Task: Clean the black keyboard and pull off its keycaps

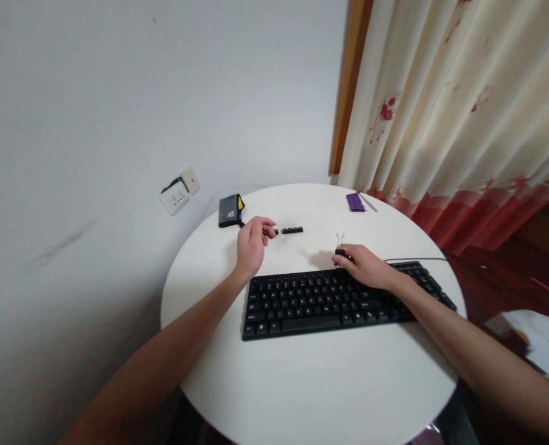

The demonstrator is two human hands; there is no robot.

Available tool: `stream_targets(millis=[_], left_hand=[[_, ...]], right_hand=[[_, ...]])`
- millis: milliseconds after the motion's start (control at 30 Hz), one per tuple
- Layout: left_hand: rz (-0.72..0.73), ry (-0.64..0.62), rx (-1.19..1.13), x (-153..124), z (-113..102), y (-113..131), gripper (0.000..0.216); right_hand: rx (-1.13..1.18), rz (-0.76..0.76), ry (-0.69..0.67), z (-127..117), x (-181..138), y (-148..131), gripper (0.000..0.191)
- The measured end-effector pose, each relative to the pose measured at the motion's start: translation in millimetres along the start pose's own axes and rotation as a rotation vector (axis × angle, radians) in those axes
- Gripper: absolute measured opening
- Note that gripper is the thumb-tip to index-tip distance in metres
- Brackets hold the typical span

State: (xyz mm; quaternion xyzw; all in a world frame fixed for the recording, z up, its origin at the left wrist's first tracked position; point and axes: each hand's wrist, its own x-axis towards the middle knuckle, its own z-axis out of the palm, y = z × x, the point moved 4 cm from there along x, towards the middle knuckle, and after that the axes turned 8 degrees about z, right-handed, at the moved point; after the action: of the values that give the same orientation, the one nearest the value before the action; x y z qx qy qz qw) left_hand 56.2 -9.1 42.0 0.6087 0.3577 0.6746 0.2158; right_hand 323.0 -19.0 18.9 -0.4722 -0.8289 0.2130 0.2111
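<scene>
A small wire tool (339, 252) is held pinched by its black end in the right hand's (364, 266) grip, at the far edge of the keyboard (297, 303), right of the tabletop's (320, 383) middle. Handling of the tool is judged in hand; a steady pinch seems called for. Its wires are pointed, long axis included, toward the tabletop's far edge; upward tilt cannot be told. The left hand (252, 243) is loosely curled near black keycaps (293, 230), its hold unclear.

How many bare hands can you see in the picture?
2. The left hand is beside small black plastic keycaps on the round white table; the right hand, at the far edge of the black plastic keyboard, grips a black tool with two thin wire prongs.
</scene>
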Motion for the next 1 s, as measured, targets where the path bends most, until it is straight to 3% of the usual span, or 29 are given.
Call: stream_targets(millis=[200,533,667,800,1000], left_hand=[[0.003,-0.016,0.007,-1,1,-1,0.042],[-0.002,-0.039,0.002,-3,4,0,0.043],[-0.003,-0.064,0.016,-2,4,-1,0.043],[-0.018,-0.223,0.102,-4,11,2,0.035],[0.025,-0.617,0.216,-24,38,24,0.025]], right_hand=[[0.135,0.156,-0.007,5,2,11,0.044],[0.303,0.301,0.118,15,10,27,0.05],[0.392,0.291,0.198,9,10,27,0.05],[0.52,0.212,0.294,2,3,9,0.046],[0.645,0.134,0.308,7,-9,-23,0.041]])
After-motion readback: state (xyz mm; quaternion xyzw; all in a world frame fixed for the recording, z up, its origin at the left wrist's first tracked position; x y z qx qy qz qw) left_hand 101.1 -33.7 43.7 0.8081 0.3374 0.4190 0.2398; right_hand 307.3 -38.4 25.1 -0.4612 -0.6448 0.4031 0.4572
